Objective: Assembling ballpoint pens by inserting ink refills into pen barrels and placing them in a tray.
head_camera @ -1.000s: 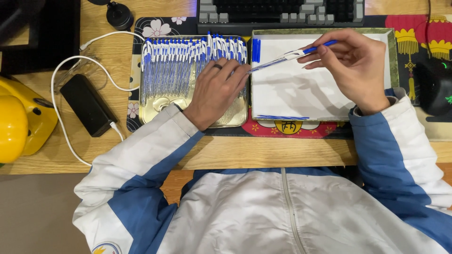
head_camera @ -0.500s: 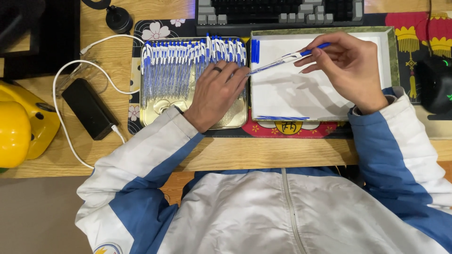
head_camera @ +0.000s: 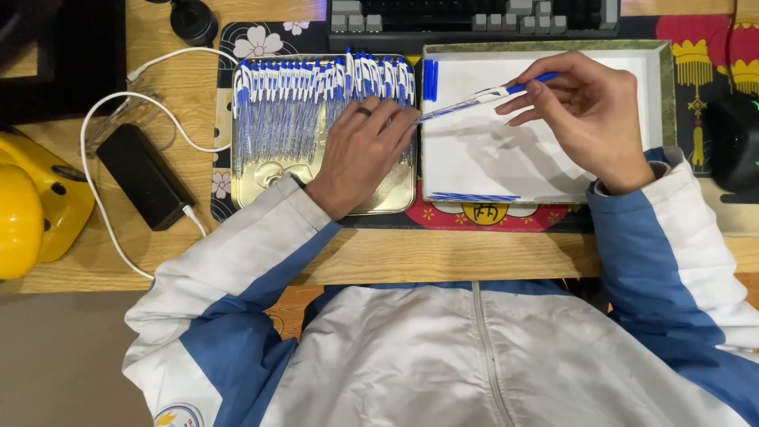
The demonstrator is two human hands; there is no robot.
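Right hand (head_camera: 589, 119): fingers closed on one blue-and-white pen (head_camera: 482, 96), gripped near its blue end; position matches the earlier frames, pen tilt marginally flatter.
Pen: held above the white-lined tray (head_camera: 545, 170), tip pointing left toward the left hand's fingertips.
Left hand (head_camera: 360, 154): flat, fingers extended, palm down on the pen row (head_camera: 316, 83); grips nothing; unchanged from half a second ago.
Gold tray (head_camera: 395, 198): holds the pen row, caps aligned along the far edge.
White-lined tray: two blue caps (head_camera: 429, 80) in the far-left corner.
Surroundings: black power brick (head_camera: 145, 175) with white cable (head_camera: 95, 198), yellow object (head_camera: 35, 205), keyboard (head_camera: 474, 14).
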